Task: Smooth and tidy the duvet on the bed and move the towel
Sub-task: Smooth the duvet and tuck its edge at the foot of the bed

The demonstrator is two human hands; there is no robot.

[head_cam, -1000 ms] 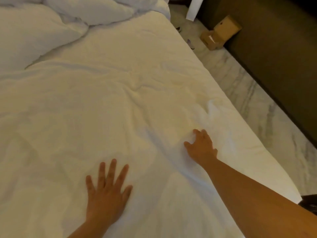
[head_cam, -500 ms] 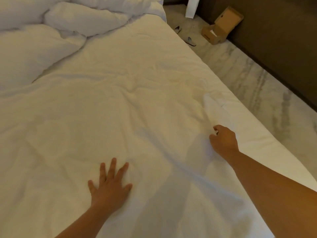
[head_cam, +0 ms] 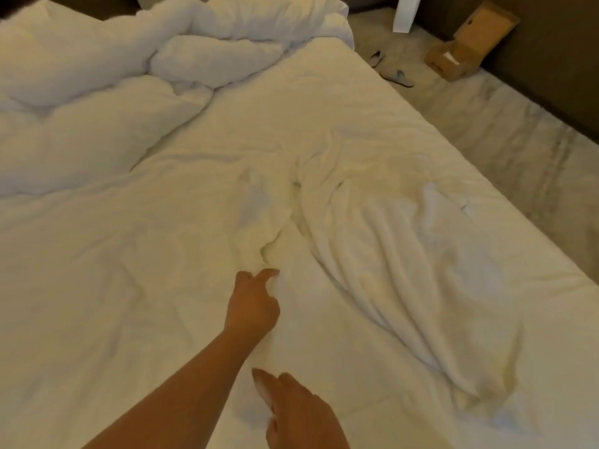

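- The white, creased cotton duvet (head_cam: 113,270) is lying across most of the bed, bunching into puffy folds toward the head end at the upper left.
- The left hand (head_cam: 252,303) is reaching out over the middle of the bed, its grip pinching a fold along the duvet's right edge between thumb and forefinger, the other fingers curling in.
- The right hand (head_cam: 298,413) is sitting nearer the person, just below and to the right of the left one; its fingers are pointing toward the same edge and pressing on the fabric, though I cannot tell whether that grip is closing on anything.
- The long, rumpled white towel (head_cam: 405,270) is lying on the bare sheet to the right of both hands, running diagonally toward the foot of the bed, near the left hand but apart from it.
- On the pale marbled floor (head_cam: 518,150) beside the bed, a pair of light slippers (head_cam: 393,71) and an open brown cardboard box (head_cam: 470,40) are resting against the dark wall.
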